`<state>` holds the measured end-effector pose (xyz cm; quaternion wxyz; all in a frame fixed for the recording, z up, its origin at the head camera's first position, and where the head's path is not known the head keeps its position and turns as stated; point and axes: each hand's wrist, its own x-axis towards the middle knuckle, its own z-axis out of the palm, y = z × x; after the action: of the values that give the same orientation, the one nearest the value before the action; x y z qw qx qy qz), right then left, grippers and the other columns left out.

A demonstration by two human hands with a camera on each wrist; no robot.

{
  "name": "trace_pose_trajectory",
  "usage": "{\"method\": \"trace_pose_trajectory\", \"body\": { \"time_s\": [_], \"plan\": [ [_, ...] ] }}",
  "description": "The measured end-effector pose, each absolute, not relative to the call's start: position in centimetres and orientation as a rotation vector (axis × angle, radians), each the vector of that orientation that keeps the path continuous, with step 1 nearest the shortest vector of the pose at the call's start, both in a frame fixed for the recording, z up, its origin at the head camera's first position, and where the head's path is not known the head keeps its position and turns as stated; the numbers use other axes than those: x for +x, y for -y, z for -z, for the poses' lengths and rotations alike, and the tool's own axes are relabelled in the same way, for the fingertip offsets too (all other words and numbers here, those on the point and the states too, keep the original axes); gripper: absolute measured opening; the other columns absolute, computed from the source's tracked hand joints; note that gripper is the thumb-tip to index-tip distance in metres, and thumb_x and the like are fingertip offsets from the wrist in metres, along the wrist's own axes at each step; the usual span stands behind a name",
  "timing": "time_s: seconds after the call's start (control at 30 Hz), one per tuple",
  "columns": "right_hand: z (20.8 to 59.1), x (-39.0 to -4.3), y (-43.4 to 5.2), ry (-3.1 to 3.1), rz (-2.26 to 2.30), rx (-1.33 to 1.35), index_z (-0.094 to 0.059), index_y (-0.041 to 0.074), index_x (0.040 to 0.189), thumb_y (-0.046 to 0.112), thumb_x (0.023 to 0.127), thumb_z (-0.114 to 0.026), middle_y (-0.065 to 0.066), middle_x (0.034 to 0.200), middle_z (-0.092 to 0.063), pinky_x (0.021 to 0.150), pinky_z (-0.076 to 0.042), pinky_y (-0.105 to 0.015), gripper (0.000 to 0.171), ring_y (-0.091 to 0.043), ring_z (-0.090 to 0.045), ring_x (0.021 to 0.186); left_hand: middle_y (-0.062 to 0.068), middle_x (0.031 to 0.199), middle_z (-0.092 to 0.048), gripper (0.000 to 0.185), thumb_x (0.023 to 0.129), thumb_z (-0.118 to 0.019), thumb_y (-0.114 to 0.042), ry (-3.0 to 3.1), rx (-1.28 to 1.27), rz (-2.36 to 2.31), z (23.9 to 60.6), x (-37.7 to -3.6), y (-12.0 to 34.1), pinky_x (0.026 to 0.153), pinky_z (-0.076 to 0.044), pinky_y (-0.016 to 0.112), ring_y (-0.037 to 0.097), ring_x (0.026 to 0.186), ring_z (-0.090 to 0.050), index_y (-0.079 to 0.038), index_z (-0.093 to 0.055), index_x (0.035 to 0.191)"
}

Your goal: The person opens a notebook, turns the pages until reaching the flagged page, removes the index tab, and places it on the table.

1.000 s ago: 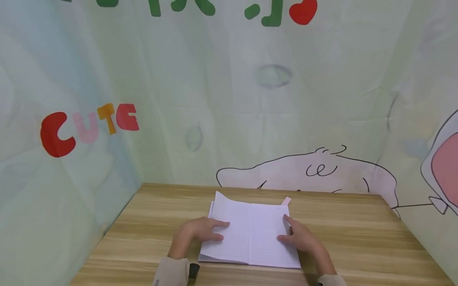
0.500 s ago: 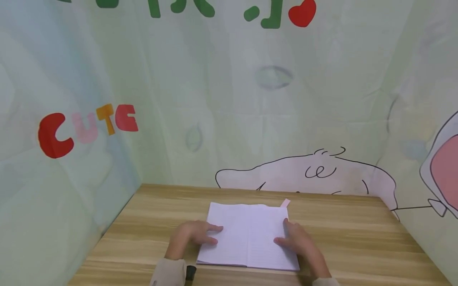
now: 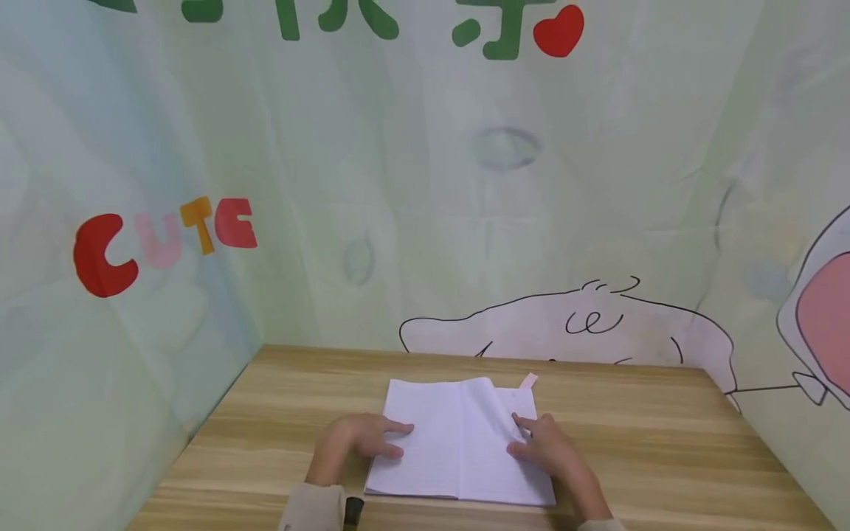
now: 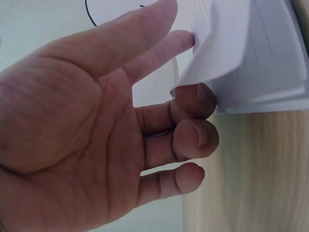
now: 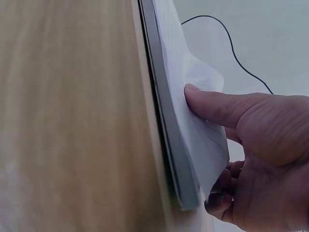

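Observation:
An open notebook (image 3: 425, 472) with white lined pages lies on the wooden table in the head view. From its left side my left hand (image 3: 364, 434) holds the page edge, index finger and thumb over the paper. In the left wrist view a curved page (image 4: 219, 53) passes over the middle finger of that hand. My right hand (image 3: 547, 446) pinches the right page (image 3: 483, 413), whose upper outer corner is curled inward. The right wrist view shows the thumb (image 5: 217, 104) on the paper, with curled fingers partly hidden behind it.
A pink tab (image 3: 528, 380) sticks out past the notebook's top right corner. The wood-grain table (image 3: 664, 450) extends on both sides. Behind it hangs a pale green printed cloth (image 3: 425, 243) with cartoon drawings and coloured letters.
The left page, raised at its upper corner a second ago, now lies flatter. The top right page has lifted and curled inward at my right fingers. Both hands have stayed near their places.

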<state>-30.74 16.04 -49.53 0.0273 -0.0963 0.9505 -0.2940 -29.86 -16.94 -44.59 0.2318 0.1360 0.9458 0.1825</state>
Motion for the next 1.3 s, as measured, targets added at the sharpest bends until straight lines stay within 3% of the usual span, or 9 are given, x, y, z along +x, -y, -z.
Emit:
{"method": "trace_pose_trajectory", "body": {
  "time_s": [0.2,0.37,0.5,0.67,0.8,0.93,1.07,1.17,1.3],
  "plan": [
    [49.3,-30.7,-16.2,-2.886,1.041,-0.322,-0.069,0.003,0.125,0.015,0.082,-0.08,-0.009,0.082,-0.055,0.062,-0.044,-0.034,0.046,-0.021,-0.05,0.073,0.011,0.143,-0.056,0.046,0.094,-0.069,-0.028,-2.61,0.38,-0.5,44.6,-29.9,16.9,0.11,-0.035,0.052,0.035,0.134,-0.048,-0.021,-0.062,0.139],
    [49.4,-30.6,-16.3,-2.797,1.096,-0.377,-0.07,0.003,0.123,0.012,0.085,-0.076,-0.006,0.08,-0.059,0.06,-0.044,-0.031,0.039,-0.018,-0.052,0.07,0.011,0.141,-0.058,0.046,0.093,-0.07,-0.027,-2.623,0.392,-0.497,44.8,-29.6,17.1,0.11,-0.036,0.05,0.035,0.133,-0.049,-0.02,-0.063,0.138],
    [49.5,-30.5,-16.5,-2.734,1.191,-0.512,-0.07,0.0,0.122,0.014,0.089,-0.073,-0.01,0.089,-0.066,0.065,-0.047,-0.03,0.036,-0.019,-0.058,0.078,0.011,0.14,-0.058,0.045,0.093,-0.069,-0.025,-2.618,0.402,-0.506,44.7,-29.4,17.1,0.11,-0.036,0.05,0.034,0.133,-0.049,-0.018,-0.063,0.137],
    [49.1,-30.5,-16.5,-2.575,1.405,-0.489,-0.064,0.0,0.131,0.019,0.092,-0.071,-0.024,0.12,-0.065,0.075,-0.052,-0.034,0.043,-0.026,-0.062,0.094,0.01,0.141,-0.058,0.044,0.094,-0.069,-0.026,-2.606,0.392,-0.534,44.6,-29.4,17.1,0.11,-0.035,0.052,0.035,0.134,-0.048,-0.019,-0.063,0.137],
    [48.5,-30.8,-16.6,-2.515,1.532,-0.448,-0.06,0.004,0.137,0.02,0.094,-0.07,-0.025,0.14,-0.053,0.089,-0.049,-0.038,0.047,-0.033,-0.055,0.117,0.01,0.142,-0.057,0.045,0.094,-0.069,-0.028,-2.607,0.382,-0.54,44.7,-29.7,17.2,0.11,-0.035,0.053,0.035,0.134,-0.048,-0.021,-0.063,0.138],
    [48.3,-30.9,-16.9,-2.448,1.656,-0.46,-0.058,0.003,0.139,0.016,0.096,-0.066,-0.023,0.148,-0.046,0.098,-0.045,-0.039,0.045,-0.037,-0.044,0.131,0.009,0.142,-0.057,0.045,0.094,-0.069,-0.029,-2.604,0.379,-0.525,45.1,-29.7,17.3,0.109,-0.035,0.053,0.034,0.134,-0.048,-0.022,-0.063,0.138],
    [47.8,-31.0,-17.1,-2.374,1.736,-0.448,-0.056,0.002,0.141,0.012,0.097,-0.063,-0.026,0.148,-0.045,0.09,-0.049,-0.033,0.045,-0.033,-0.051,0.122,0.009,0.142,-0.057,0.046,0.094,-0.069,-0.029,-2.605,0.393,-0.509,45.1,-29.8,17.3,0.108,-0.037,0.052,0.032,0.131,-0.051,-0.021,-0.062,0.138],
    [47.4,-31.1,-17.2,-2.345,1.761,-0.433,-0.053,0.005,0.144,0.01,0.097,-0.063,-0.028,0.132,-0.056,0.082,-0.052,-0.032,0.048,-0.029,-0.058,0.107,0.01,0.142,-0.057,0.047,0.094,-0.069,-0.029,-2.604,0.413,-0.503,45.0,-29.9,17.3,0.108,-0.038,0.051,0.032,0.131,-0.051,-0.02,-0.062,0.139],
    [47.1,-31.2,-17.4,-2.293,1.803,-0.397,-0.047,0.007,0.149,0.009,0.098,-0.062,-0.021,0.11,-0.065,0.074,-0.055,-0.034,0.053,-0.025,-0.063,0.09,0.01,0.144,-0.055,0.048,0.094,-0.068,-0.029,-2.597,0.454,-0.49,45.1,-30.0,17.3,0.11,-0.036,0.051,0.034,0.135,-0.047,-0.017,-0.06,0.141]
  ]
}}
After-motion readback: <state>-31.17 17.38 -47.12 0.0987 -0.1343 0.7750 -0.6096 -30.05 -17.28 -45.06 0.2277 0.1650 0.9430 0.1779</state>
